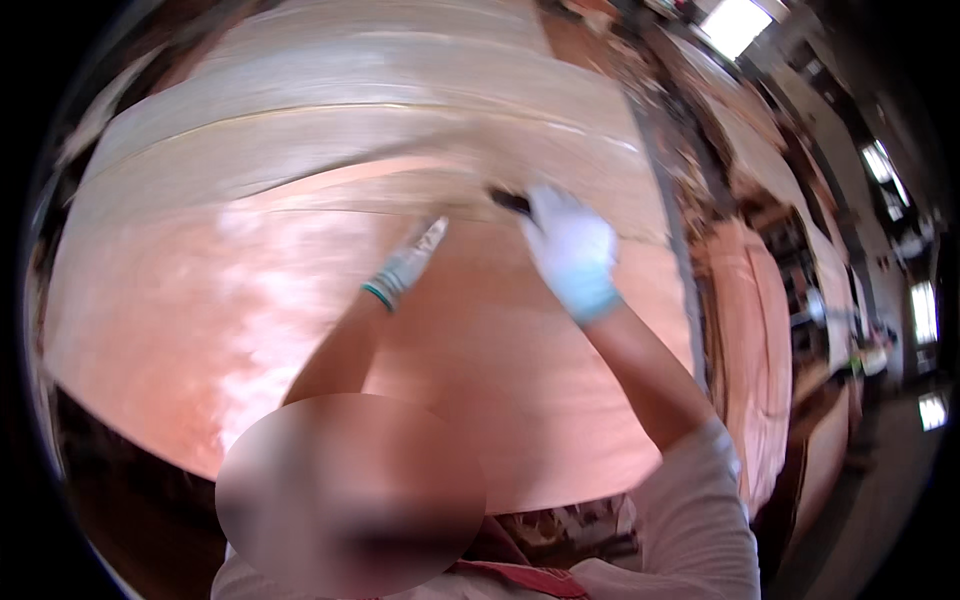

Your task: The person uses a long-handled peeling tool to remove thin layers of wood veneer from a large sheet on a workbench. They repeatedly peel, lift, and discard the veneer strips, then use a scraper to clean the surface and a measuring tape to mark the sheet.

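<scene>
Large thin sheets that look like wood veneer lie in front of me: a reddish-tan sheet (470,330) nearest and a paler, greyish sheet (330,130) beyond it. Where they meet, a narrow curved gap (350,178) shows a lighter orange layer. My right hand (570,245), in a white glove with a light-blue cuff, grips a short black tool (508,200); motion smears its working end. To its left, my left hand (412,262), gloved with a teal-edged cuff, is seen edge-on near the seam, fingers stretched forward. It seems to hold nothing.
A dark edge (680,250) runs down the right side of the sheets. Past it are scraps (685,150) and a stack of reddish sheets (750,350). More scraps (580,525) lie below the near edge. Bright windows (925,310) show at far right.
</scene>
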Motion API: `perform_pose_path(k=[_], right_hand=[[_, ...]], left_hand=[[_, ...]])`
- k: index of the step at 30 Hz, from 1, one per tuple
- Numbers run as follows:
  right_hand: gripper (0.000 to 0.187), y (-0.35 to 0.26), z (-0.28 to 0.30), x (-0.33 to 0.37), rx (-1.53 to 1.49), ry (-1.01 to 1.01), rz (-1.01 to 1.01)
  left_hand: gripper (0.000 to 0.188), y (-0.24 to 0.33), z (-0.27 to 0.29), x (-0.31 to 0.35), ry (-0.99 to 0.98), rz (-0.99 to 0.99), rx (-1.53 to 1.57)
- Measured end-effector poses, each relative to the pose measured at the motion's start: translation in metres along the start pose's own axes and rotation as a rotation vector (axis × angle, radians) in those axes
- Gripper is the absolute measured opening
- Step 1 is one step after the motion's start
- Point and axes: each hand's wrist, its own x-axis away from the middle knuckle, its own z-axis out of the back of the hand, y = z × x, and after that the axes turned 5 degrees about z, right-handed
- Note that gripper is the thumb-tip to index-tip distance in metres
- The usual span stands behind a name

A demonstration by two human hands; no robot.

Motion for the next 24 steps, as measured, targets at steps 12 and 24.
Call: perform_pose_path(k=[12, 24], right_hand=[[0.016, -0.332, 0.013, 0.116, -0.878, 0.048, 0.123], [0.04, -0.697, 0.046, 0.168, -1.463, -0.359, 0.846]], left_hand=[[0.03, 0.244, 0.024, 0.328, -0.229, -0.358, 0.469], [0.03, 0.267, 0.046, 0.933, 2.31, -1.134, -1.355]])
